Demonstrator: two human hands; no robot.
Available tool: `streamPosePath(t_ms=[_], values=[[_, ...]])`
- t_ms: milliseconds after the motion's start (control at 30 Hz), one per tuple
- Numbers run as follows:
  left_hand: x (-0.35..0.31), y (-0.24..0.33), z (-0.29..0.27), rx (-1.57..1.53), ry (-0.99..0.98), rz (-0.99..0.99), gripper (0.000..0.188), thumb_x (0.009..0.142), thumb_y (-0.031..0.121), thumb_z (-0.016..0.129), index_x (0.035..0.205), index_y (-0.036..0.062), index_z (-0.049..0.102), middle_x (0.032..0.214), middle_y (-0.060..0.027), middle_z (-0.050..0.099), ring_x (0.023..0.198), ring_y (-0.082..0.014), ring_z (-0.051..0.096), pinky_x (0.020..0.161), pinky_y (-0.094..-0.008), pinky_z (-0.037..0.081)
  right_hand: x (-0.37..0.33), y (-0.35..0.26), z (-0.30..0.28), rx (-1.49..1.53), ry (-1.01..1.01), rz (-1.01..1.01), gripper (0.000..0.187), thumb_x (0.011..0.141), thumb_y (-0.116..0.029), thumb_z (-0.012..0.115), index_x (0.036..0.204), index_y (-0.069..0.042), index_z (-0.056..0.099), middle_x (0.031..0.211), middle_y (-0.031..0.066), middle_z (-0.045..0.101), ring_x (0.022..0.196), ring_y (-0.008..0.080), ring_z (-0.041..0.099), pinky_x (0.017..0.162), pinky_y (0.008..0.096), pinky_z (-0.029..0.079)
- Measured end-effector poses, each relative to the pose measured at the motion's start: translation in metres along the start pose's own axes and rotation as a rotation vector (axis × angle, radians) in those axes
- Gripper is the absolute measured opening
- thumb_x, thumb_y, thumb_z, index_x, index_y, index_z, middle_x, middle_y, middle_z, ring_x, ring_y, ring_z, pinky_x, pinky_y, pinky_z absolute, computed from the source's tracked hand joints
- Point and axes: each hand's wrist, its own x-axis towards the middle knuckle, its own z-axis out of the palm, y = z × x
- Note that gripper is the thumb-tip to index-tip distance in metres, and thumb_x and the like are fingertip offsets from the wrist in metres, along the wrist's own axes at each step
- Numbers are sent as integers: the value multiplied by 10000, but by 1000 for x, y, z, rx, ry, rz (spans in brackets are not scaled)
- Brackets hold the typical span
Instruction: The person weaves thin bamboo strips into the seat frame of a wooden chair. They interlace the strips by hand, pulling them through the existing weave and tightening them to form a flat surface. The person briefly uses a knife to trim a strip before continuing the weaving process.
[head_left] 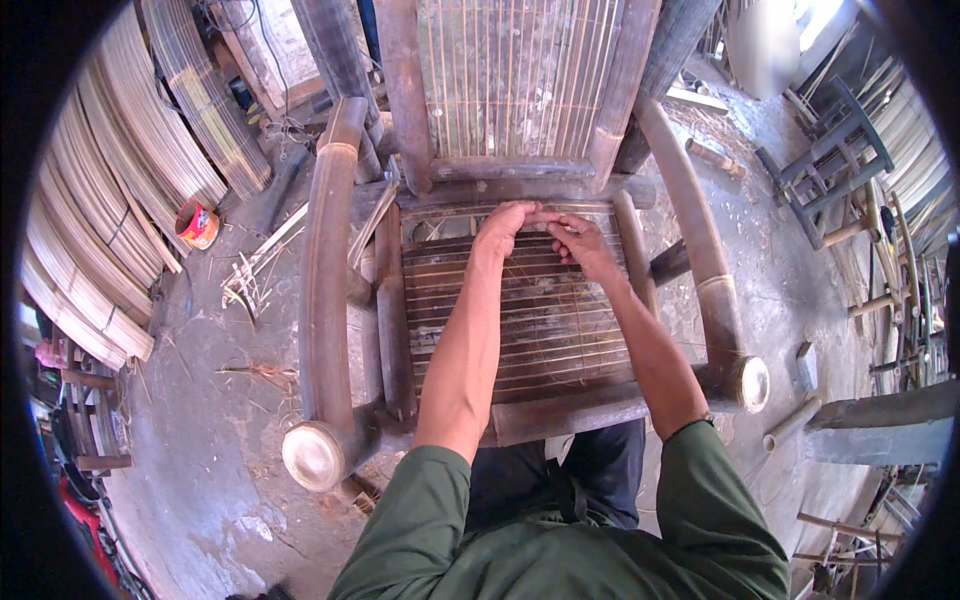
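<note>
Strip [545, 213] of thin, springy bamboo, pinched between my left hand [503, 224] and right hand [580, 243] at the chair seat's [520, 330] back edge, feels light but splintery, best gripped near its end.

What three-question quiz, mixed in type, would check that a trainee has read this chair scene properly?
1. True or false: both hands work at the front edge of the seat, nearest the person.
2. Which lies on the floor left of the chair? A) a red tin B) a blue bucket C) a coiled hose
3. Fill in: the seat is made of thin ____ laid side by side.

Key
1. False: the left hand and right hand meet at the back of the seat, just below the backrest of the bamboo chair.
2. A: the red tin.
3. Slats.
</note>
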Motion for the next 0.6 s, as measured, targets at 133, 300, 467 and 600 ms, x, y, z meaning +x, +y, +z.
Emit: streamPosePath(t_ms=[133, 300, 467, 600], values=[[8, -9, -12, -10, -23, 98, 246, 923, 201, 531, 1050, 13, 624, 953, -89, 707, 1109, -194, 563, 1050, -388, 273, -2, 3, 6, 92, 63, -18, 251, 893, -288, 649, 1022, -74, 660, 706, 1, 593, 611, 86, 536, 550, 243, 488], [21, -30, 3, 556, 161, 276, 320, 910, 351, 542, 982, 67, 671, 889, -107, 697, 876, -234, 647, 809, -431, 433, 5, 9, -27, -706, 600, -641, 246, 869, -246, 635, 979, -28, 666, 870, 93, 620, 771, 232, 578, 745, 382, 492], [13, -40, 4, 946, 516, 495, 323, 840, 410, 552, 840, 114, 682, 831, -158, 676, 833, -331, 649, 788, -507, 409, -71, -94, -54, -795, 732, -744, 258, 867, -248, 594, 899, -1, 663, 1048, 168, 593, 1054, 299, 549, 898, 394, 440], [-3, -32, 7, 1115, 484, 445, 278, 835, 337, 570, 965, 108, 659, 918, -173, 667, 915, -364, 627, 868, -511, 384, -117, -122, -86, -659, 378, -536, 277, 906, -269, 549, 901, -2, 623, 987, 116, 601, 966, 270, 586, 890, 390, 446]])
